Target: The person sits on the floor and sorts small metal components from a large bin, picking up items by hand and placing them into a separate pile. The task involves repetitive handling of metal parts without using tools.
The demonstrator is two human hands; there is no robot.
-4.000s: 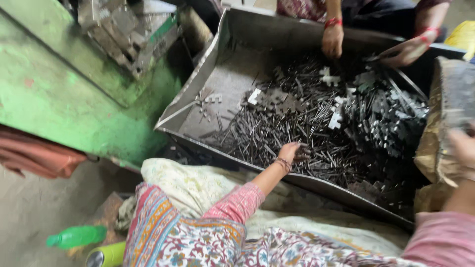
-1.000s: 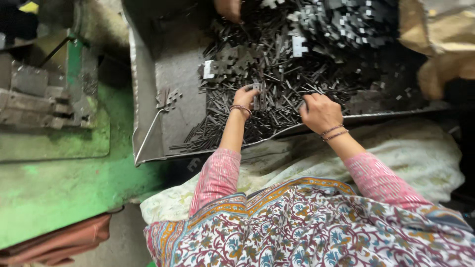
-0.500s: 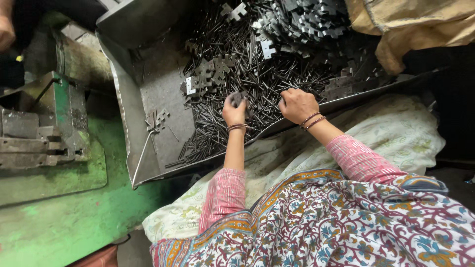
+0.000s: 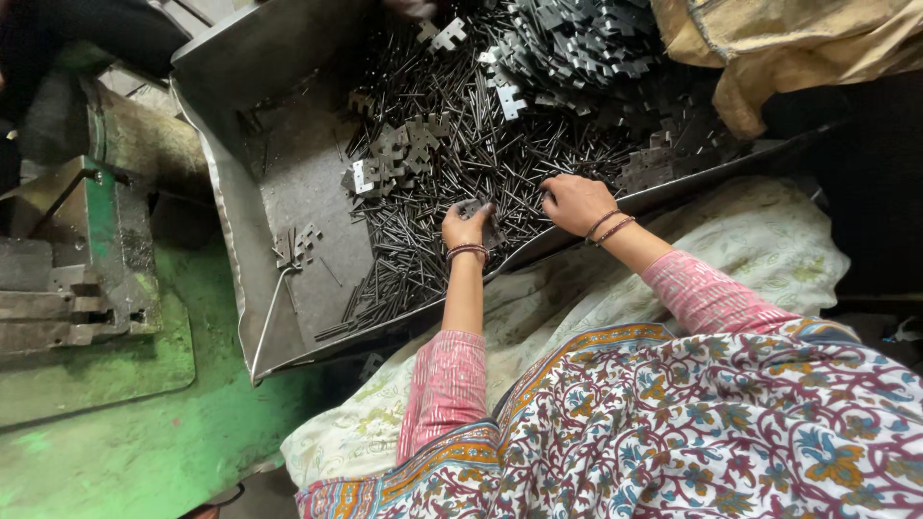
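A large grey metal tray (image 4: 288, 192) holds a heap of thin dark metal pins (image 4: 461, 154) and a pile of flat notched metal plates (image 4: 577, 43). My left hand (image 4: 465, 227) rests on the pins near the tray's front edge, closed on a small dark metal piece (image 4: 473, 207). My right hand (image 4: 575, 203) lies just to its right, fingers curled down into the pins; whether it holds anything is hidden. Both wrists wear bangles, and my sleeves are pink.
A green machine base with steel blocks (image 4: 77, 279) stands left of the tray. A tan sack (image 4: 769, 48) lies at the top right. A pale cloth (image 4: 692, 250) covers the surface under the tray's front edge. Another person's hand (image 4: 409, 8) shows at the tray's far edge.
The view has swung round and closed in on the tray. My right hand came down onto the pins beside my left, and my left hand now has a small metal piece in its fingers.
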